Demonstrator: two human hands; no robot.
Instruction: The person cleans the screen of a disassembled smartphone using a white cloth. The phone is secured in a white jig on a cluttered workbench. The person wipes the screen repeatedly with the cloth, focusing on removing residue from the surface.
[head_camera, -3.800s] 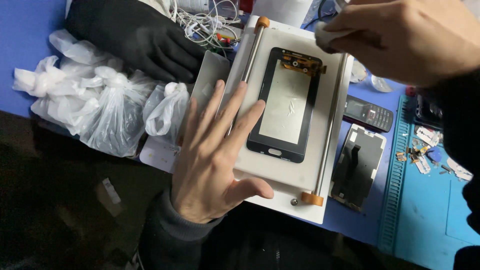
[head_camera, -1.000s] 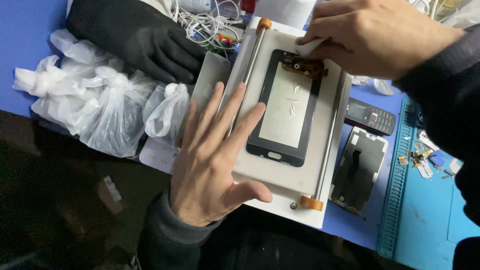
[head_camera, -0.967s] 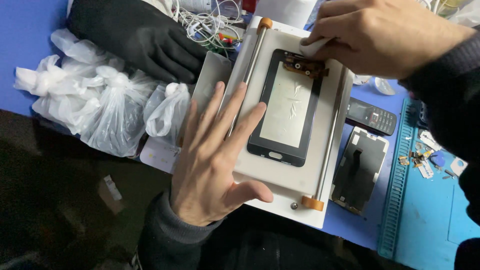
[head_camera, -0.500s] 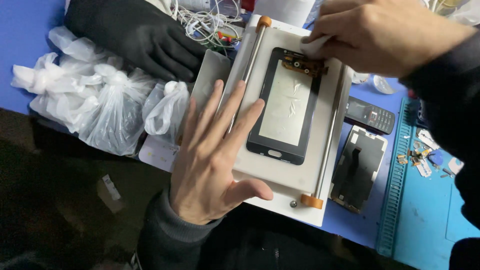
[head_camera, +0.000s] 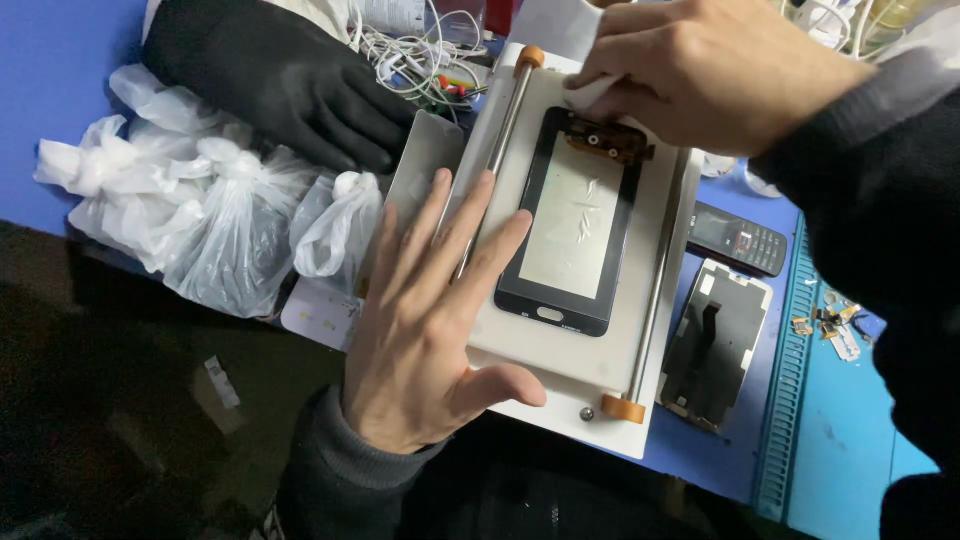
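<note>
Phone screen (head_camera: 577, 235) lies on a white plate (head_camera: 640, 330); left hand (head_camera: 425, 325) flat, spread; right hand (head_camera: 700, 65) pinches a mostly hidden white wipe (head_camera: 592, 95).

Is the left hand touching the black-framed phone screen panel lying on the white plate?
Apart. The head view shows the left hand flat on the white plate, a strip of plate visible between its fingertips and the black-framed screen panel.

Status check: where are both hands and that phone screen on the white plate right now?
Left hand flat on white plate, open. Right hand pinching white cloth at top of phone screen. Black glove and plastic bags lie clear, to the left.
</note>
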